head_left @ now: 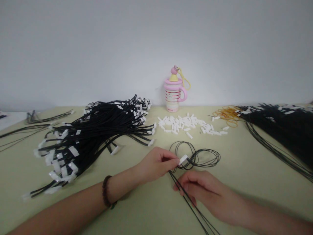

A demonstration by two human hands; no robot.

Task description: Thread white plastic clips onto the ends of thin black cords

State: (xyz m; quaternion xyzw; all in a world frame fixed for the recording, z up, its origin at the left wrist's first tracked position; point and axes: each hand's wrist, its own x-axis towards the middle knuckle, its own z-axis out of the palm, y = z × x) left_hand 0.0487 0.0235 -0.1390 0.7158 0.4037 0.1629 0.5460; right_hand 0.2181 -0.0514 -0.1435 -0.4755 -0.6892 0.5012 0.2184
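Observation:
My left hand (162, 163) pinches a white connector (183, 160) between thumb and fingertips, over the middle of the table. Thin black wires (195, 209) run down from below that hand towards the bottom edge. My right hand (202, 192) is just to the right and nearer, its fingers curled round these wires; some fingertips are partly hidden behind them. Beyond both hands, loops of thin black wire (207, 158) lie on the table, next to the connector.
A large bundle of black cables (97, 127) with white ends lies at left. Loose white connectors (181, 124) are scattered before a pink-lidded mug (172, 94). Yellow rubber bands (228, 114) lie beside another black cable pile (281, 130) at right, on the pale green tabletop (137, 209).

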